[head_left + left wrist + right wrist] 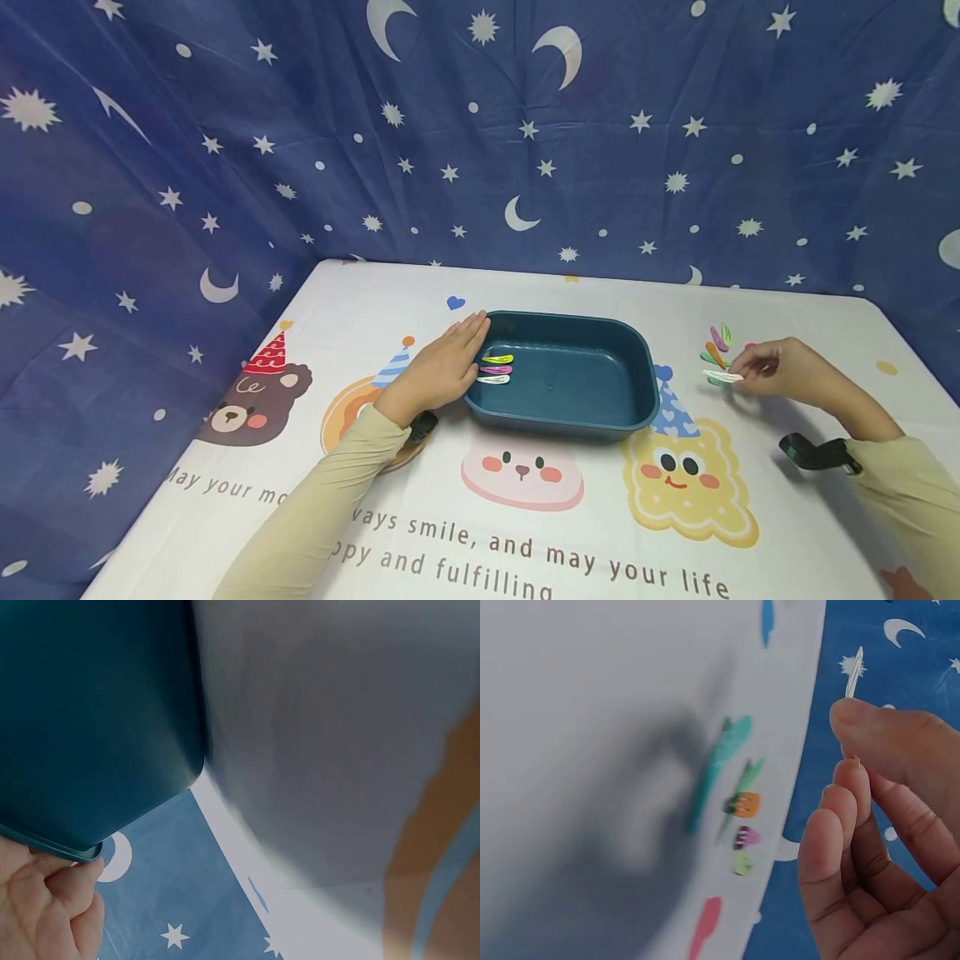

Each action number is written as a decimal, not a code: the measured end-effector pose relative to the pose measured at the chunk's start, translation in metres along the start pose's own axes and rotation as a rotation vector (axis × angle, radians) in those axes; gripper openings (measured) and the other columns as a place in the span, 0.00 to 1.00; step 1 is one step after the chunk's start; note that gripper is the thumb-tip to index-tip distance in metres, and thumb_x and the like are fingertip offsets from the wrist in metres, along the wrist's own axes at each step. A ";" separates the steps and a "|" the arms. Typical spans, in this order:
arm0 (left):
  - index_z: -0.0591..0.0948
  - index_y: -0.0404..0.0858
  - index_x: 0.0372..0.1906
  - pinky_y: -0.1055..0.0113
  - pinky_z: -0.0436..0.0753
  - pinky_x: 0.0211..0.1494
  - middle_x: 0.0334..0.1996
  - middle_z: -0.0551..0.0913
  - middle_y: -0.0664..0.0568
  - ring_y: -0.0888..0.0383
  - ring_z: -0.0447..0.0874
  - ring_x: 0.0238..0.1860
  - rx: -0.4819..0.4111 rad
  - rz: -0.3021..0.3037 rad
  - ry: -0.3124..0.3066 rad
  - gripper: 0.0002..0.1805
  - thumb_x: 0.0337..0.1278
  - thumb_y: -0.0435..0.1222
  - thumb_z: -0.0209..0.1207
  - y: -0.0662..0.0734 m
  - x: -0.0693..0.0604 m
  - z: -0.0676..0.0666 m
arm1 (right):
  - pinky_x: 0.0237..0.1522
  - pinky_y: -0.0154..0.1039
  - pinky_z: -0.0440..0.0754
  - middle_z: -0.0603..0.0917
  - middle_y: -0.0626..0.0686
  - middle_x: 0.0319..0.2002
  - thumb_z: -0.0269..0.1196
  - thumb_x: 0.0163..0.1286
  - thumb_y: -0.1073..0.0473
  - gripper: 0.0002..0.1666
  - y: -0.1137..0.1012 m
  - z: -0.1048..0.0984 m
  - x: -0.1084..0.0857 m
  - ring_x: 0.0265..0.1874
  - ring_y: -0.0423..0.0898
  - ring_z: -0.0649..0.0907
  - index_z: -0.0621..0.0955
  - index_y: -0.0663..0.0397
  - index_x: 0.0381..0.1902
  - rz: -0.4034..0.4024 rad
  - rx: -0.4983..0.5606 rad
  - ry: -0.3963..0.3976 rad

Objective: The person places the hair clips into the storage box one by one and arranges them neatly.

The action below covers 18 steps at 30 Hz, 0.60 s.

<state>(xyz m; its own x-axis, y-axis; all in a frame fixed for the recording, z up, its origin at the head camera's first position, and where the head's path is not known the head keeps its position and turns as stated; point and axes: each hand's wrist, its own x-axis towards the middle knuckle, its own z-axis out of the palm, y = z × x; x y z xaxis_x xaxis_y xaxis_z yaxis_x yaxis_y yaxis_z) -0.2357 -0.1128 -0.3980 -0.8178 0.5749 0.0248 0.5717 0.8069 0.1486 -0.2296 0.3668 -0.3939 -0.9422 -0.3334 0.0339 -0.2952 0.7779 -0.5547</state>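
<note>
My left hand [442, 367] rests on the left rim of a dark teal plastic basin [558, 421], its fingers lying straight along the edge. In the left wrist view, those fingers [60, 892] touch the basin's lip. A yellow hair clip [498, 359], a pink hair clip [497, 370] and a white hair clip [493, 380] form a row at the basin's left wall; whether they grip its rim I cannot tell. On the right, my right hand [783, 373] pinches another white hair clip [854, 671] between thumb and fingertips, held up off the table.
Under and beyond my right hand lie several loose hair clips, among them an orange clip [716, 354], a teal clip [716, 769] and a red clip [706, 924]. A white printed tablecloth [420, 492] covers the table. Behind it hangs a blue star-patterned curtain [480, 133].
</note>
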 end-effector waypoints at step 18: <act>0.49 0.32 0.73 0.60 0.48 0.78 0.75 0.46 0.44 0.51 0.43 0.76 -0.006 0.002 0.006 0.35 0.65 0.38 0.43 -0.001 0.000 0.002 | 0.22 0.28 0.75 0.78 0.41 0.19 0.70 0.47 0.71 0.09 -0.042 -0.030 0.019 0.19 0.32 0.73 0.84 0.60 0.29 -0.046 -0.074 0.016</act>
<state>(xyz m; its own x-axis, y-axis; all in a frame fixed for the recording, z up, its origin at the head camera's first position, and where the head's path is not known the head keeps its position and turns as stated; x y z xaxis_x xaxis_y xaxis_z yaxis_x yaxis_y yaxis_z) -0.2366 -0.1134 -0.3998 -0.8171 0.5757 0.0309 0.5730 0.8049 0.1546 -0.2404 0.3439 -0.3453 -0.9297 -0.3613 0.0713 -0.3482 0.7995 -0.4894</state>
